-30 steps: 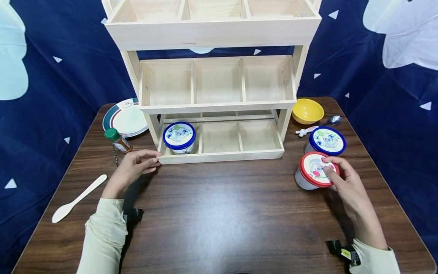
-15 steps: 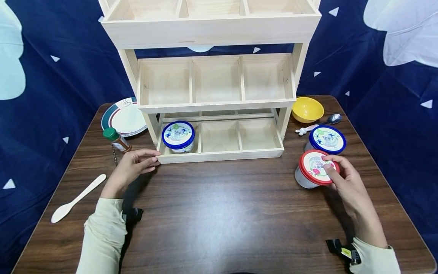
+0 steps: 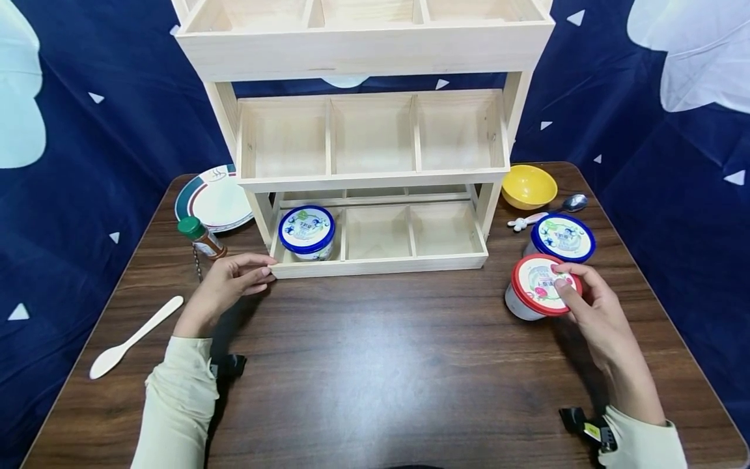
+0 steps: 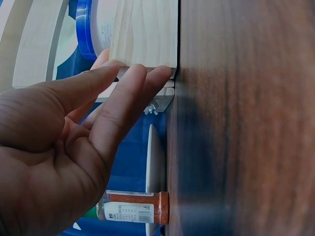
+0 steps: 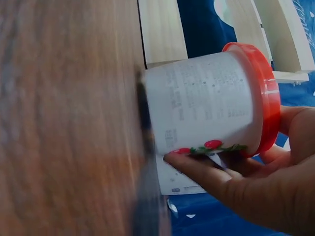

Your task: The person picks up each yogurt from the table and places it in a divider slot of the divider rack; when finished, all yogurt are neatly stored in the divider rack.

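My right hand (image 3: 597,319) holds a white tub with a red lid (image 3: 530,306) at the table's right. Thumb and forefinger lie on its lid, and another finger runs along its side in the right wrist view, where the tub's base (image 5: 157,113) is close over the tabletop. A blue-lidded tub (image 3: 562,238) stands right behind it. My left hand (image 3: 225,290) touches the front left corner of the wooden shelf's bottom tray (image 3: 381,267) with extended fingertips; the left wrist view shows them at the wood (image 4: 145,34). Another blue-lidded tub (image 3: 306,231) sits in that tray's left compartment.
Left of the shelf are plates (image 3: 219,202), a green-capped spice jar (image 3: 202,238) and a white spoon (image 3: 135,339). On the right are a yellow bowl (image 3: 529,187), a metal-headed spoon (image 3: 574,203) and a small bunny-shaped handle (image 3: 521,223). Divided upper trays (image 3: 375,177) overhang the bottom one.
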